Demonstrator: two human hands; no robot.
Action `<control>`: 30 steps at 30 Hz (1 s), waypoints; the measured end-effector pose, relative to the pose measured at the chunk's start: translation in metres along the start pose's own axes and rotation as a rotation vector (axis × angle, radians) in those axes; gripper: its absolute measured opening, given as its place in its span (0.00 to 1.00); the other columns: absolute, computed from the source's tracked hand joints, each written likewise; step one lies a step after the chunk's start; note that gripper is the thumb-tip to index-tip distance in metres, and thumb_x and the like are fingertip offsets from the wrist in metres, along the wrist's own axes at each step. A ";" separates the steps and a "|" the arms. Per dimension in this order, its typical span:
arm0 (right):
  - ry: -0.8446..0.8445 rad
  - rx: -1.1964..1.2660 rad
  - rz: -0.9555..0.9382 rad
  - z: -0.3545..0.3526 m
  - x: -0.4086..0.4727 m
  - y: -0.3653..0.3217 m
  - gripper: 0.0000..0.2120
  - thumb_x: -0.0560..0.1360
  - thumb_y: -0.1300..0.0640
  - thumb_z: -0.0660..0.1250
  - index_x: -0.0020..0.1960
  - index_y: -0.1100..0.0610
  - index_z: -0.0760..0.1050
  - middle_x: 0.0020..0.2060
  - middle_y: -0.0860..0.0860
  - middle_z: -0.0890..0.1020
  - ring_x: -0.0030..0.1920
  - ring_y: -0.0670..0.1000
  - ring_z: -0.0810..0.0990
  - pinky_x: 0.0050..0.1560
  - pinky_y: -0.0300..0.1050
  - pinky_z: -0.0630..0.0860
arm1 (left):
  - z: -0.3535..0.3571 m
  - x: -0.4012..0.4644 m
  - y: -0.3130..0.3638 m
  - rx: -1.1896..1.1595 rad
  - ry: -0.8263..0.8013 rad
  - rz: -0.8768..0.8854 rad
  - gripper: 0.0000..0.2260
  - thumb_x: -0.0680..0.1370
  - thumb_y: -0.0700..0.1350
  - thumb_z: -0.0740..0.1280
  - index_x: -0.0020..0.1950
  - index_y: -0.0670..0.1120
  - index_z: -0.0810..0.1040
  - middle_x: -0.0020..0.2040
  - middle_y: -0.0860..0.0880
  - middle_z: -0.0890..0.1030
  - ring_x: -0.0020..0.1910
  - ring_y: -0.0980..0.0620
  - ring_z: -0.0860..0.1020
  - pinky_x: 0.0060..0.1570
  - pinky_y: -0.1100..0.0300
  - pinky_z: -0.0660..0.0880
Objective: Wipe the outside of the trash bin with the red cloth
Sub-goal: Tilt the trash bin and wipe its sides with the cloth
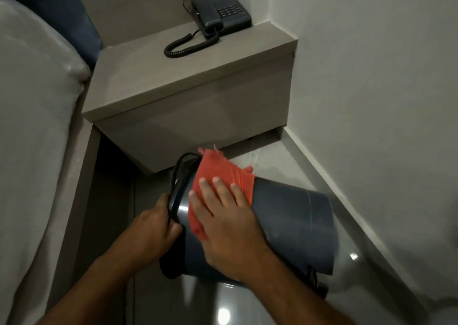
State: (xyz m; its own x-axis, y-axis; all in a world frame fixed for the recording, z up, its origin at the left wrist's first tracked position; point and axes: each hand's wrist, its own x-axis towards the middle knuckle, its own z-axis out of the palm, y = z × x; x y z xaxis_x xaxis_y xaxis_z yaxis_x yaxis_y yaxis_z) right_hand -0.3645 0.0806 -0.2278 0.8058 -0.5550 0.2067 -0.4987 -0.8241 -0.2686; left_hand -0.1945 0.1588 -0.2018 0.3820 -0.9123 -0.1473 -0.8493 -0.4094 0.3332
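A dark grey round trash bin [297,225] lies tipped on its side above the glossy floor, its open rim pointing left and its base to the right. My left hand [151,230] grips the black rim of the bin. My right hand [228,220] lies flat with fingers spread on the red cloth [220,171], pressing it against the bin's upper side near the rim. The cloth drapes over the curve of the bin, and part of it is hidden under my palm.
A grey bedside cabinet [188,96] stands just behind the bin, with a black corded telephone [220,15] on top. A bed with a pale cover [32,126] fills the left. A white wall [384,77] and its skirting run along the right.
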 end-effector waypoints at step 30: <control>-0.125 -0.044 0.774 -0.028 -0.097 0.071 0.33 0.79 0.45 0.60 0.79 0.58 0.58 0.78 0.68 0.57 0.74 0.75 0.59 0.69 0.72 0.66 | 0.002 0.003 -0.009 -0.217 -0.134 -0.032 0.25 0.66 0.59 0.65 0.62 0.55 0.70 0.48 0.54 0.81 0.47 0.52 0.82 0.44 0.56 0.78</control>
State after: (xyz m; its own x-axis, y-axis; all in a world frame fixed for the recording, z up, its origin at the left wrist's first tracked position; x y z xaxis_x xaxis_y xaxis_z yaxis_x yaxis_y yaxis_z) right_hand -0.4873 0.0726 -0.2405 0.2523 -0.9586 -0.1319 -0.9432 -0.2132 -0.2550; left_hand -0.1866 0.1597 -0.2073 0.3433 -0.8970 -0.2785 -0.7342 -0.4413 0.5159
